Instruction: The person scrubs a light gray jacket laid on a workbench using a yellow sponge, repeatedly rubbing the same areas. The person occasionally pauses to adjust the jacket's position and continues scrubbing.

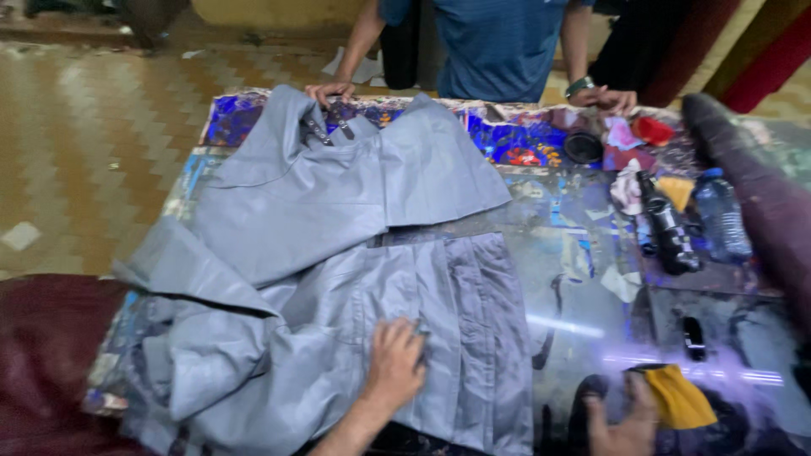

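Nearest the camera, the left hand (395, 361) is pressing flat — fingers spread, gripping nothing — on the grey garment (338, 262) lying across the table (583, 304). Beside it, the right hand (623, 422) is grasping a yellow cloth (680, 397). Farther off, bottles (693, 219) are lying near the right edge — another person's hands (329, 89) are resting on the far edge.

Dark bottle (667, 226) – clear bottle (722, 215) nr it

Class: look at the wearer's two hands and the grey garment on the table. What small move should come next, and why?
Probably slide the left hand outward across the grey garment, smoothing it: the palm lies flat on the pleated panel, creases bunch at its left, and the right hand rests by the yellow cloth.
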Demonstrator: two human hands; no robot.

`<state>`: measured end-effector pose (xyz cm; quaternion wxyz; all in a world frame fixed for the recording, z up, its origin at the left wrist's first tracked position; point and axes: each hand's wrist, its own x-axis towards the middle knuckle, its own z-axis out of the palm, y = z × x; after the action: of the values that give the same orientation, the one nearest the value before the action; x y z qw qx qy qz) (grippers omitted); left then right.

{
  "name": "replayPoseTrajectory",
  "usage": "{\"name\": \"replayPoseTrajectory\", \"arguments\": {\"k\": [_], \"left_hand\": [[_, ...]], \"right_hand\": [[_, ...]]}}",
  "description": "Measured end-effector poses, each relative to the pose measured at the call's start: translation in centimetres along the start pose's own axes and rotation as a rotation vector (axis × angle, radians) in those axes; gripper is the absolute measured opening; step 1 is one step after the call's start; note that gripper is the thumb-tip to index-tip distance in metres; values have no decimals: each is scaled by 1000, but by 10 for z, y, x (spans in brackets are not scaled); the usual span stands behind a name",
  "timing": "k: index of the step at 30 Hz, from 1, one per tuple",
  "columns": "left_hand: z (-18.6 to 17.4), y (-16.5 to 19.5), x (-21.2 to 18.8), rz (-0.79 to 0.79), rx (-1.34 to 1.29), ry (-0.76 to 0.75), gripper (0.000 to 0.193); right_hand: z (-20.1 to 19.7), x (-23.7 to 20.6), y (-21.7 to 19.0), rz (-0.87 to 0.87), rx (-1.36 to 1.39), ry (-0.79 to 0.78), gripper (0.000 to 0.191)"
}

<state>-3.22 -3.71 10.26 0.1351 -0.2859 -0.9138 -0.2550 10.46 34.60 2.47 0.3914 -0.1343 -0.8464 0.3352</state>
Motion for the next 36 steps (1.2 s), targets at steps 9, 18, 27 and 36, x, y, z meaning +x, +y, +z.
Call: {"name": "replayPoseTrajectory", "arguments": {"k": [9,18,27,36], "left_hand": [[-51,-97,37,-194,308,-179,66],[-54,-139,70,-260,140,-315,74],[-51,-148,76,-84,147,-448,98],[-34,-162,114,30,86,-584,124]], "right_hand": [[60,-49,-73,438,-400,-323,85],[58,-56,-55,707,-519,-374,57],[70,-93,-47,732,-570,-151,41],[52,-68,-39,571,-503,32,33]]}}
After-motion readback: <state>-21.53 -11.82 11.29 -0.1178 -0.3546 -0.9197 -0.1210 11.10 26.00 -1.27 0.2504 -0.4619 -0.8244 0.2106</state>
